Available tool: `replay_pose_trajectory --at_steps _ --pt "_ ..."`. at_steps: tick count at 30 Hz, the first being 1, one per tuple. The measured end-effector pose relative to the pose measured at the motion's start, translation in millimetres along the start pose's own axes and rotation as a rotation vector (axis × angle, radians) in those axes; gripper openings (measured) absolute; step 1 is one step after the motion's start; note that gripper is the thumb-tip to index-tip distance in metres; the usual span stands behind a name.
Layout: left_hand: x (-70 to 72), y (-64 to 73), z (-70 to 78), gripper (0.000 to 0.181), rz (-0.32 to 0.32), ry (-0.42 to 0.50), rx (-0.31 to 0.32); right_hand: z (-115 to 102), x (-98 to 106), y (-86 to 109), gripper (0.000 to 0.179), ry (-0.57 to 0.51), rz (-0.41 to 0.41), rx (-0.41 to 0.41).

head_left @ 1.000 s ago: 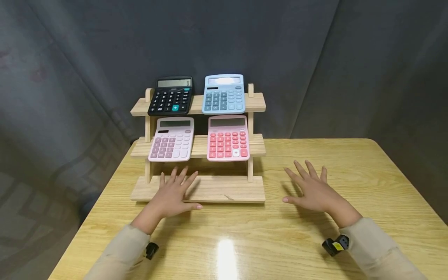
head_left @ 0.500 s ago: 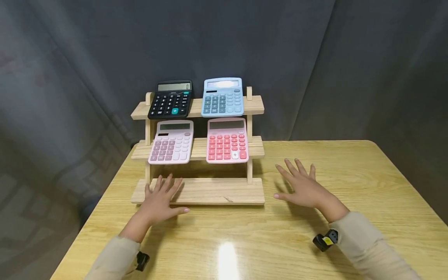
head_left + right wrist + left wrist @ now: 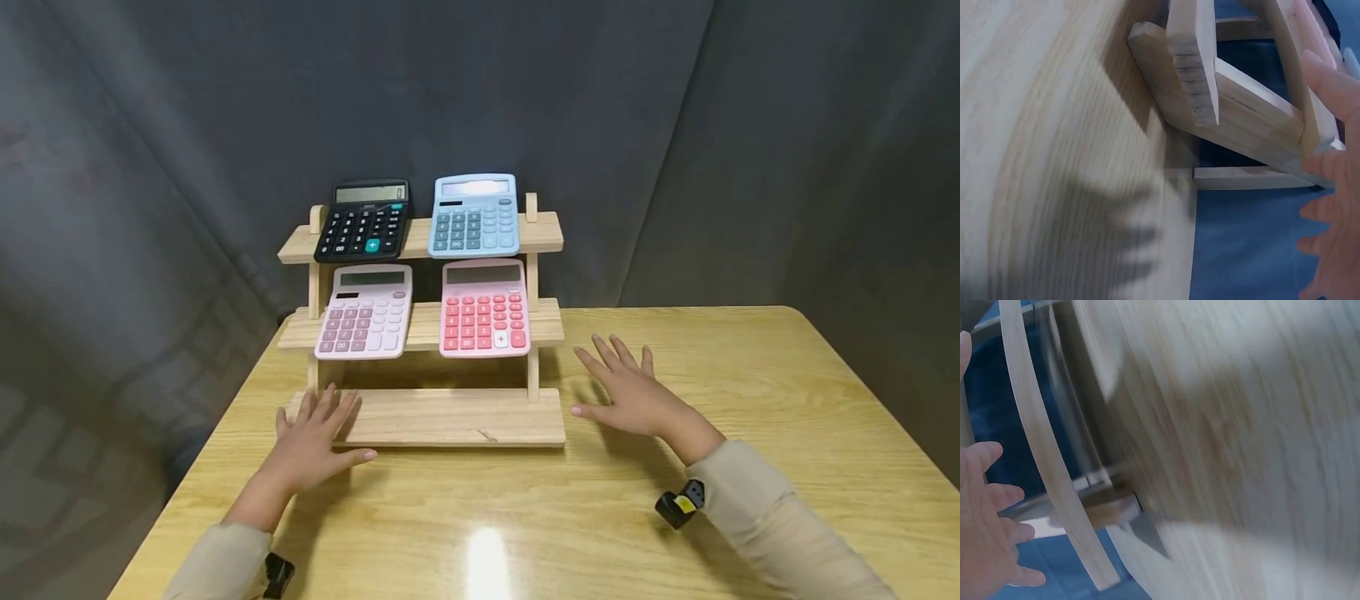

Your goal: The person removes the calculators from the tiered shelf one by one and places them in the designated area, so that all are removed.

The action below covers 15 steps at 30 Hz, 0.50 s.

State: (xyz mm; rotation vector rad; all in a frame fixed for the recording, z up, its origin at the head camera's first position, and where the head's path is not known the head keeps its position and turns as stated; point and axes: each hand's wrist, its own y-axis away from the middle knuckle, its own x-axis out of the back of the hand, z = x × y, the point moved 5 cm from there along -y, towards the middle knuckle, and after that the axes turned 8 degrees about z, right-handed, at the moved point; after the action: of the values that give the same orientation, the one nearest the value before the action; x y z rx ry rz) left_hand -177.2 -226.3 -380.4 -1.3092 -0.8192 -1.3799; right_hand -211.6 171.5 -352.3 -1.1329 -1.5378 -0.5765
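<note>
A three-tier wooden stand (image 3: 450, 419) holds calculators on its upper two shelves. On top are a black calculator (image 3: 364, 220) and a light blue calculator (image 3: 475, 216); below them sit a pale pink-white calculator (image 3: 364, 311) and a pink calculator (image 3: 484, 308). My left hand (image 3: 306, 450), fingers spread, is over the left end of the bottom shelf; whether it touches cannot be told. Spread fingers also show on my right hand (image 3: 633, 402), just right of the stand and apart from it. Both wrist views show hand and stand, the left hand (image 3: 985, 531) partly cut off.
The stand is on a wood-grain table (image 3: 570, 508), near its back edge. A dark grey curtain (image 3: 480, 92) hangs behind. Each wrist wears a black device, the right one (image 3: 679, 504) with a yellow mark.
My left hand has moved left, from the middle-left of the bottom shelf to its left end. My right hand has moved left, closer to the stand. The calculators keep their places on the shelves.
</note>
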Motion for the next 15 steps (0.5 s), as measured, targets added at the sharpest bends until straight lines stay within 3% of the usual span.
replay_pose_trajectory --at_steps 9,15 --pt "-0.3 8.8 -17.7 0.09 -0.009 0.05 0.067 -1 15 -10.8 0.079 -0.049 0.055 0.017" --pt "0.8 10.2 -29.9 0.094 -0.028 0.105 0.131 -4 25 -22.4 0.074 -0.136 0.146 0.024"
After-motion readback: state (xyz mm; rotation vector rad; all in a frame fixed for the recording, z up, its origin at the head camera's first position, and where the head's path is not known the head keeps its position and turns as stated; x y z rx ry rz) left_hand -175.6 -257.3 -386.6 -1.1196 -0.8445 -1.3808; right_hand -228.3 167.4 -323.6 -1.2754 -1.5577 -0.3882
